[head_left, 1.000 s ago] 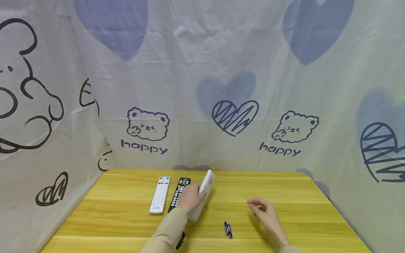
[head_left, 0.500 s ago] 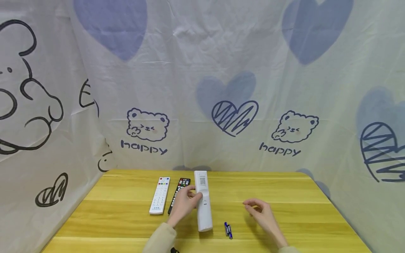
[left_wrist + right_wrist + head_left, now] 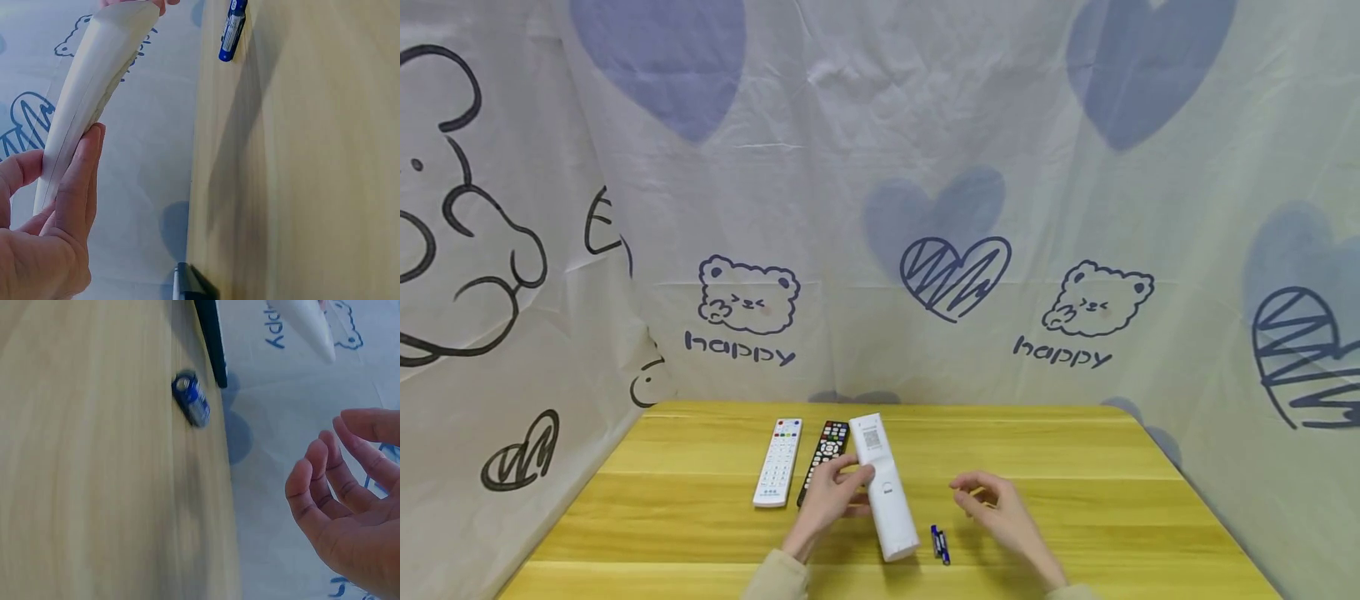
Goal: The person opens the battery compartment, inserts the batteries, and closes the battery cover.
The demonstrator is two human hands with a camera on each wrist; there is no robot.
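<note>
A white remote control [image 3: 887, 500] hangs above the table, its back with a printed square code facing up. My left hand [image 3: 826, 497] holds it by the left edge, thumb on the back and fingers underneath. In the left wrist view, the thumb and fingers grip the two sides of the remote control [image 3: 87, 94]. My right hand [image 3: 996, 510] hovers to the right of it, fingers loosely bent and holding nothing. Two small blue batteries [image 3: 940, 544] lie side by side on the table between the hands; the right wrist view shows these batteries [image 3: 192, 398] close up.
On the wooden table [image 3: 1075, 450], a black remote control [image 3: 831, 446] lies partly behind my left hand. Left of it is another white remote control [image 3: 777, 467], buttons up. A printed white curtain [image 3: 850, 367] hangs behind the table's far edge.
My left hand has turned the white remote from its edge to back-up and brought it nearer, its lower end swinging right. My right hand has moved left toward it.
</note>
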